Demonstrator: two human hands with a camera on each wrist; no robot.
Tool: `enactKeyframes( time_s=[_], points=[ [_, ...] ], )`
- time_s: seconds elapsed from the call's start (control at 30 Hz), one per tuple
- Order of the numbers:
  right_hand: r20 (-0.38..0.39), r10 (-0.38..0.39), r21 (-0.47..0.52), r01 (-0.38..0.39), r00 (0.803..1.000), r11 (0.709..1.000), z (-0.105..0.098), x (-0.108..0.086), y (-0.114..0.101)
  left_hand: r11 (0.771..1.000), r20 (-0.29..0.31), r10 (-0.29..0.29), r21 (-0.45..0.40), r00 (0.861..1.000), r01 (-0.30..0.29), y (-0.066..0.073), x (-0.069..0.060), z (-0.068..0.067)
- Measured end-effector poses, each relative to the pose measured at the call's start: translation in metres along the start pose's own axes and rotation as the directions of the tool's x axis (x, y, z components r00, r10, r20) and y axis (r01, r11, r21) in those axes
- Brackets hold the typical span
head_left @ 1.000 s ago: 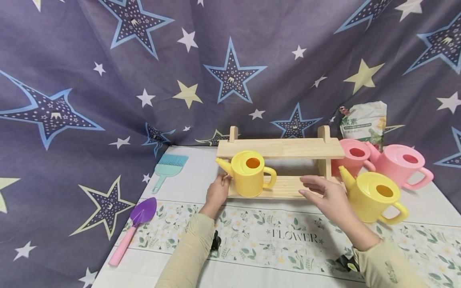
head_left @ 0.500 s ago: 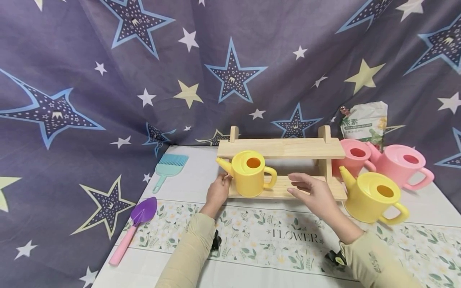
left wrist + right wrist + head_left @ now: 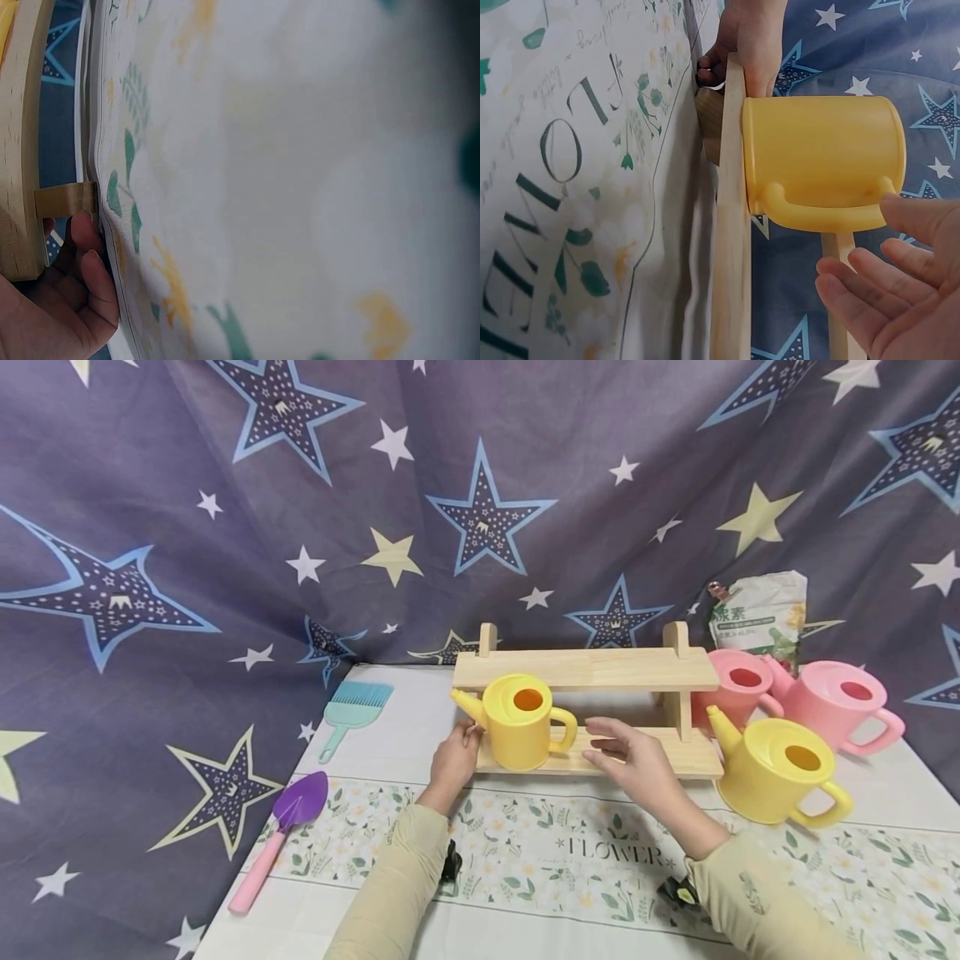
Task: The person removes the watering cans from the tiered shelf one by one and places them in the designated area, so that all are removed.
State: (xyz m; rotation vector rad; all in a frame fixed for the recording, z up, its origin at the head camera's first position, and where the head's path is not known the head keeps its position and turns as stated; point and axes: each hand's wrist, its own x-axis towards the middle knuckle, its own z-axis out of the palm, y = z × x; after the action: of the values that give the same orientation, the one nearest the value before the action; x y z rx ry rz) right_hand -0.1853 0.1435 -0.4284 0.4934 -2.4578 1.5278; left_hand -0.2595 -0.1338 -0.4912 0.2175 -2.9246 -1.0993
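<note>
A yellow watering can (image 3: 517,723) stands upright on the lower board of a two-tier wooden shelf (image 3: 585,669), its spout to the left and its handle to the right. My left hand (image 3: 455,757) grips the left end of that lower board. In the left wrist view its fingers (image 3: 96,281) curl under the wood by a short foot. To the right of the can's handle is my right hand (image 3: 633,762), fingers apart and holding nothing. The right wrist view shows these fingers (image 3: 870,289) close beside the yellow handle; whether the thumb touches it I cannot tell.
A second yellow watering can (image 3: 776,770) and two pink ones, one left (image 3: 738,681) and one right (image 3: 840,697), stand right of the shelf. Behind them is a white bag (image 3: 761,618). At left lie a teal brush (image 3: 352,708) and a purple trowel with pink handle (image 3: 258,868).
My right hand has moved left over the lower board, from near the second yellow can toward the handle of the can on the shelf. The left hand has stayed in place.
</note>
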Motion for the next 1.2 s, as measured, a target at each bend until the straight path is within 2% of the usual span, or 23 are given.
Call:
enactKeyframes(
  time_s=[0.17,0.57,0.93,1.2],
  points=[
    [0.005,-0.014,0.011,0.014,1.0,1.0,0.007,0.003,0.002,1.0,0.0,-0.002,-0.001,1.0,0.002,-0.001,0.0,0.001],
    [0.01,0.029,0.02,-0.029,1.0,0.999,0.02,0.009,0.004,1.0,-0.004,0.012,-0.002,1.0,-0.012,0.0,0.0,0.001],
    [-0.037,0.121,-0.005,-0.121,0.992,0.993,0.032,0.01,0.005,1.0,-0.008,0.027,-0.008,1.0,-0.027,-0.001,0.0,0.0],
    [-0.065,0.126,-0.029,-0.128,0.99,0.991,0.039,0.009,0.005,1.0,-0.007,0.015,0.0,1.0,-0.015,-0.002,0.0,0.001]
  ],
)
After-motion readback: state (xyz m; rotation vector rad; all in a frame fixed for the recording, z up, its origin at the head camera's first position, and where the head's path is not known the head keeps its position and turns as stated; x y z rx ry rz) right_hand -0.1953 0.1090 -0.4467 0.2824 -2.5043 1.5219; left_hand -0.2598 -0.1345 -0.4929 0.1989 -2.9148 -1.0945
